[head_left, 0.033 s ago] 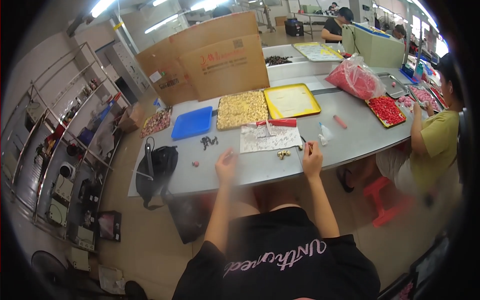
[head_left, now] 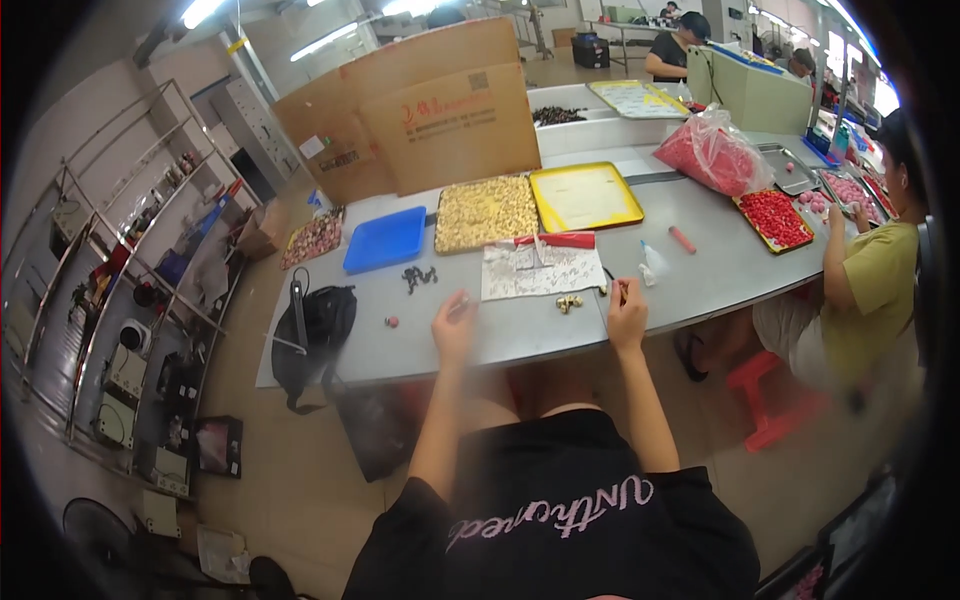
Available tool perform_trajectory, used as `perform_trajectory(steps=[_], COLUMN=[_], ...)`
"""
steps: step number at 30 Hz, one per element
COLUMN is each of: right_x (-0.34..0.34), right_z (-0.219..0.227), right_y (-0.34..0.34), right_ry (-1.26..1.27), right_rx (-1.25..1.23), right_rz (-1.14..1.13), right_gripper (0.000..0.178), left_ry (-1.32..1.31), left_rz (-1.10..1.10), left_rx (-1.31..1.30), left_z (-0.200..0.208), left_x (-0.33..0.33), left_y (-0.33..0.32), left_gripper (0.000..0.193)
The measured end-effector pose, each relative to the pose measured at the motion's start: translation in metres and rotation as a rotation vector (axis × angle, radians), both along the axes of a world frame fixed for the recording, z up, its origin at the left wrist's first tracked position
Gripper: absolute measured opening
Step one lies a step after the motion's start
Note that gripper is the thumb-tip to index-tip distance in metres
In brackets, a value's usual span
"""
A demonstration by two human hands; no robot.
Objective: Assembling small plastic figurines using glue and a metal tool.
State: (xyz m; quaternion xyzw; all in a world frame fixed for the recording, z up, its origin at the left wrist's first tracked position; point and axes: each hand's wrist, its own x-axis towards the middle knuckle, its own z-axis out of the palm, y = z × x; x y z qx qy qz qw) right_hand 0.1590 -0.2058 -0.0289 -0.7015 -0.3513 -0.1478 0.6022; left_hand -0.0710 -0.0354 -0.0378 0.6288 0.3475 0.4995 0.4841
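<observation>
The left hand is over the table's near edge, fingers curled and blurred – I cannot tell what they hold. The right hand has its fingertips drawn together on a small dark piece, its shape too small to make out. Gold pieces lie between the hands, just left of the right one.

Beyond them is a sheet, a red strip across its far edge. Farther off sit a blue tray, a spread of pale yellow pieces and a yellow-rimmed tray. Dark bits, a pink ball and a black bag are to the left; a white bottle, a pink stick, red pieces and a clear sack are to the right. A tall carton blocks the view at far left.

The carton carries red and dark print and a square code; the sheet has dark marks too small to read; the wearer's black shirt shows pink script.

The table is smooth and grey – a co-worker sits at its right, by a red stool, and metal racks line the left
</observation>
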Motion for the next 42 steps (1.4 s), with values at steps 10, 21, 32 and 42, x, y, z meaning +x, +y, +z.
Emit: perform_trajectory(steps=[10, 21, 32, 42], right_x=[0.000, 0.032, 0.041, 0.032], right_z=[-0.004, 0.027, 0.090, 0.069], right_y=[0.000, 0.010, 0.127, 0.147], right_ry=[0.119, 0.538, 0.619, 0.697], right_rx=[-0.006, 0.158, -0.054, -0.193], right_rz=[0.038, 0.436, 0.925, 1.086], right_gripper=[0.012, 0.010, 0.010, 0.009], left_ry=[-0.093, -0.068, -0.140, -0.098], left_rz=[-0.054, -0.276, -0.342, -0.444], left_rx=[-0.104, -0.002, 0.063, -0.138], left_z=[0.031, 0.063, 0.068, 0.045], left_x=[-0.001, 0.040, 0.103, 0.085], left_y=[-0.025, 0.003, 0.045, 0.036], left_gripper=[0.038, 0.031, 0.029, 0.033])
